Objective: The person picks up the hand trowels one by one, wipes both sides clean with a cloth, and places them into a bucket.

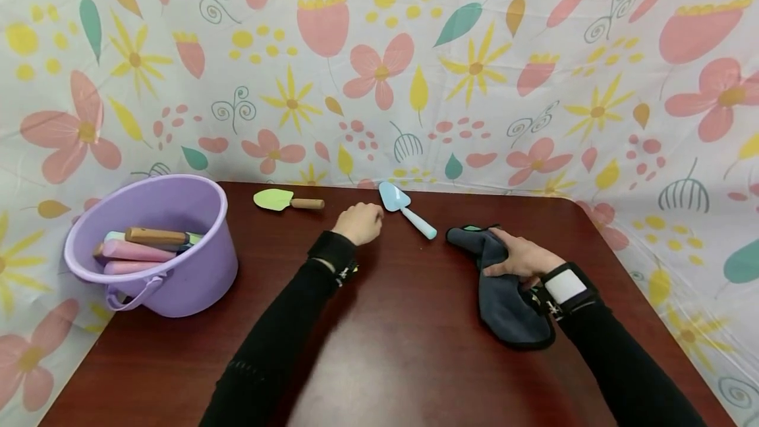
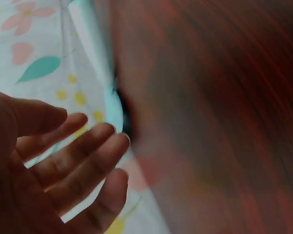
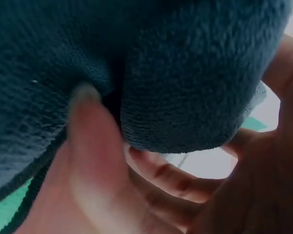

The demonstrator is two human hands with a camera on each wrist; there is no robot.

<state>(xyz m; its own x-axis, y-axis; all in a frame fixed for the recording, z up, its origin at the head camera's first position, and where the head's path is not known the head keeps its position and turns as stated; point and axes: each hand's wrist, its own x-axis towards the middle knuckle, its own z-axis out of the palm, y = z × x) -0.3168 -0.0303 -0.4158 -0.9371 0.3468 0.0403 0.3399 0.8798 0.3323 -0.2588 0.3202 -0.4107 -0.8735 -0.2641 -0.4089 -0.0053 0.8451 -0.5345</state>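
Note:
My left hand [image 1: 358, 223] is just left of a light blue trowel [image 1: 394, 197], fingers loosely bent and holding nothing. In the left wrist view the trowel's pale handle [image 2: 91, 44] extends beyond the fingertips; whether they touch its blade cannot be told. At the right, my right hand [image 1: 524, 257] grips a dark grey-blue cloth [image 1: 511, 315] with black edging, bunched between thumb and fingers. Close up, the plush cloth [image 3: 185, 87] fills most of the right wrist view. A green trowel [image 1: 274, 199] with a wooden handle lies left of my left hand.
A purple bucket [image 1: 204, 275] stands at the left of the brown table [image 1: 409, 348]. Inside it are several tools with pink handles [image 1: 139, 251] and a wooden handle [image 1: 155, 236]. A flowered cloth backdrop [image 1: 379, 124] rises behind the table's far edge.

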